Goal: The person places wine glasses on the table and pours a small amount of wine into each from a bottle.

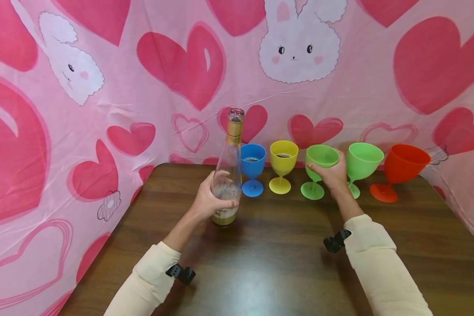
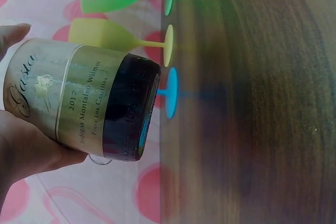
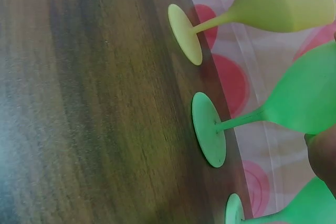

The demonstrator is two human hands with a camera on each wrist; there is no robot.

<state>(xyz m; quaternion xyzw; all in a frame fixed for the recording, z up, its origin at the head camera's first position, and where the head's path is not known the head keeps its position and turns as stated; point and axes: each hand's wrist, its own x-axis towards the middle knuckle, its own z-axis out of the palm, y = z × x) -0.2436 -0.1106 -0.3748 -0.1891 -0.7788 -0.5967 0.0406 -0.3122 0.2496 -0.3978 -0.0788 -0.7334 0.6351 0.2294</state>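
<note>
My left hand (image 1: pixel 213 199) grips a clear glass wine bottle (image 1: pixel 228 171) round its lower body, holding it upright with its base just above the table. In the left wrist view the bottle's label (image 2: pixel 68 95) reads "Gasta 2017", and dark liquid shows at the bottom. With thumb and fingers round its bowl, my right hand (image 1: pixel 333 173) holds a green plastic goblet (image 1: pixel 314 170); the goblet's foot (image 3: pixel 209 129) rests on the table. Left of it stand a yellow goblet (image 1: pixel 283 164) and a blue goblet (image 1: pixel 253 169), each with dark liquid inside.
Just right of my right hand are a second green goblet (image 1: pixel 363 160) and a red-orange goblet (image 1: pixel 403 164). All the goblets line the far edge of the brown wooden table (image 1: pixel 268 250). A pink cloth (image 1: pixel 142 109) with hearts and rabbits hangs behind.
</note>
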